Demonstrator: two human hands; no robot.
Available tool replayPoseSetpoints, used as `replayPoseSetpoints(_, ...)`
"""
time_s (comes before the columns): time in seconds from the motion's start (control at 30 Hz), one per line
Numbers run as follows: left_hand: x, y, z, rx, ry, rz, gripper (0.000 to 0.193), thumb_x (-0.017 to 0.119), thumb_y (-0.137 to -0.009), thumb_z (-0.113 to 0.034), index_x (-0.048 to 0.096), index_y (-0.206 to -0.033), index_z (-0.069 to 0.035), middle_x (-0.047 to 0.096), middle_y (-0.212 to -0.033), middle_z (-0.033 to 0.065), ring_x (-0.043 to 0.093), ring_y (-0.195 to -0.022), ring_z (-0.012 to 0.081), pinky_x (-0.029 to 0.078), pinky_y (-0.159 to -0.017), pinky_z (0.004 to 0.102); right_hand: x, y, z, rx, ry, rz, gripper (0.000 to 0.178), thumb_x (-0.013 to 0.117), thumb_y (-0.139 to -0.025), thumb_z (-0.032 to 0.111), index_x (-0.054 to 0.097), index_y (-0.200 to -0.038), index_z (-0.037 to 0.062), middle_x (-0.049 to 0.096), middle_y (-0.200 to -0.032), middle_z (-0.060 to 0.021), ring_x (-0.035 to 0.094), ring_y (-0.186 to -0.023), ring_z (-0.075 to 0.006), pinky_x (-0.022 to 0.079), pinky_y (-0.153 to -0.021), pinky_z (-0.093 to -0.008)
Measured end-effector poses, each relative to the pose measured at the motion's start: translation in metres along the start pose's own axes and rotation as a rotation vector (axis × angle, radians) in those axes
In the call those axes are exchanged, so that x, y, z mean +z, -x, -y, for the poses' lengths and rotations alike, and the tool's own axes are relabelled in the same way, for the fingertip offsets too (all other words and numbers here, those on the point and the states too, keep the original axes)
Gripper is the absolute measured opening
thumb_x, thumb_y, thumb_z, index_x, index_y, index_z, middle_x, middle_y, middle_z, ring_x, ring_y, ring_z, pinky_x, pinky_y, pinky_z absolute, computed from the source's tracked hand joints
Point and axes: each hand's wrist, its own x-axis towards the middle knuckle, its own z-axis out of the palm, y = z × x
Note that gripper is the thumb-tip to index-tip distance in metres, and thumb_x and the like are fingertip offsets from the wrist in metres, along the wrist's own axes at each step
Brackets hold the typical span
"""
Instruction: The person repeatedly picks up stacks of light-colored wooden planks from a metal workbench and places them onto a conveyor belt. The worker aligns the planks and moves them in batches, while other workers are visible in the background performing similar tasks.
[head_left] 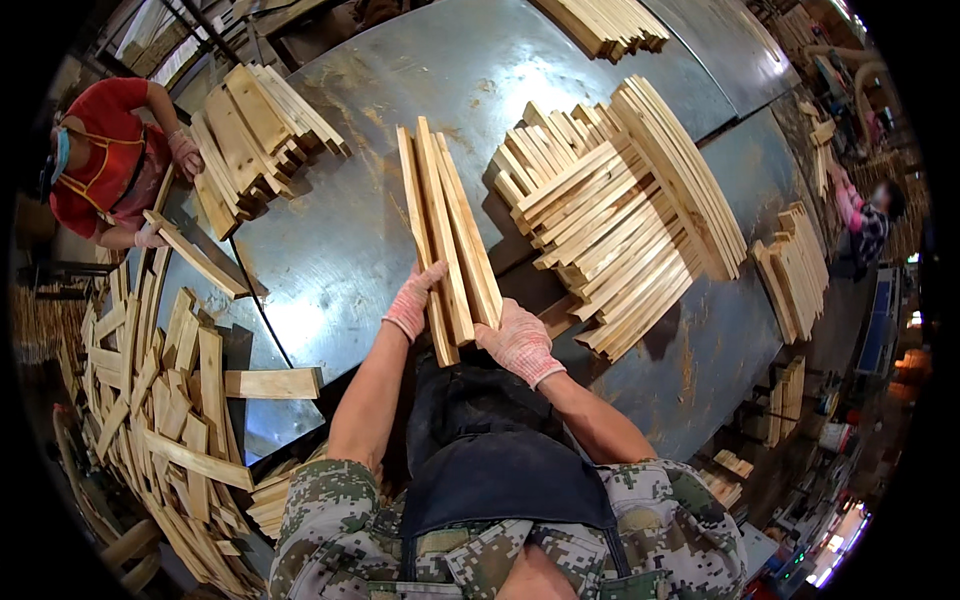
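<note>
Three long wooden slats (446, 235) stand out from my body over the metal table, slightly fanned apart at their far ends. My left hand (413, 302), in a pale red-and-white knit glove, is closed round the left side of the slats near their lower ends. On the other side my right hand (520, 343), gloved alike, grips the right-hand slat close to its near end. To the right lies a large stack of slats (610, 225), most laid side by side, with a row of longer ones (685, 180) across its right part.
A metal-topped table (350, 200) spreads ahead. At the left, a co-worker in red (105, 160) handles boards beside a board stack (245, 135). Loose slats (180, 420) are heaped lower left. More stacks stand at the far edge (605, 25) and right edge (790, 270). Another person (870, 220) is far right.
</note>
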Motion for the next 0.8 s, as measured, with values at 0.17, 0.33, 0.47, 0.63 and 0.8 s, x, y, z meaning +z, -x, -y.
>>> replayPoseSetpoints(0.17,0.025,-0.013,-0.026,-0.021,-0.147,0.017,0.085,0.089,-0.086,-0.029,0.044,-0.156,-0.013,0.065,-0.131,0.0087,0.066,-0.117,0.0257,0.058,-0.099,0.0449,-0.006,0.005,0.008,-0.027,0.002,-0.048,0.061,0.074,-0.087,0.049,0.062,-0.122,-0.0003,0.074,-0.113,-0.0253,0.072,-0.106,-0.0424,0.056,-0.094,-0.0507)
replayPoseSetpoints(0.33,0.035,0.004,-0.03,-0.017,0.014,-0.065,0.067,0.077,-0.09,-0.013,0.049,-0.15,-0.006,0.07,-0.124,0.0136,0.072,-0.106,0.0275,0.064,-0.086,0.0416,-0.018,0.009,-0.011,-0.011,-0.323,-0.078,0.056,0.075,-0.086,0.044,0.066,-0.119,-0.0002,0.074,-0.108,-0.0245,0.074,-0.103,-0.0384,0.056,-0.092,-0.0472)
replayPoseSetpoints(0.47,0.001,0.022,-0.012,-0.042,0.106,0.042,0.061,0.078,-0.091,-0.023,0.056,-0.138,0.008,0.072,-0.122,0.0188,0.074,-0.108,0.031,0.064,-0.09,0.0461,-0.018,0.018,-0.054,-0.017,-0.597,-0.059,0.055,0.075,-0.088,0.042,0.067,-0.121,-0.0014,0.073,-0.104,-0.0235,0.073,-0.099,-0.0332,0.056,-0.09,-0.0423)
replayPoseSetpoints(0.63,0.063,0.076,-0.041,0.08,0.161,0.431,0.075,0.086,-0.087,-0.032,0.055,-0.141,0.009,0.071,-0.127,0.0196,0.073,-0.112,0.0334,0.063,-0.093,0.0458,-0.039,0.054,-0.074,-0.16,-0.977,-0.044,0.054,0.076,-0.092,0.034,0.064,-0.127,-0.0044,0.071,-0.104,-0.0086,0.065,-0.094,-0.0154,0.054,-0.085,-0.0331)
replayPoseSetpoints(0.8,0.096,0.077,-0.036,0.104,-0.034,0.316,0.076,0.091,-0.085,-0.034,0.058,-0.143,0.002,0.072,-0.127,0.0151,0.073,-0.109,0.0293,0.063,-0.091,0.0436,-0.058,0.077,-0.08,-0.27,-1.129,-0.08,0.052,0.078,-0.094,0.029,0.062,-0.129,-0.0052,0.068,-0.103,-0.0041,0.061,-0.091,-0.0103,0.053,-0.084,-0.027)
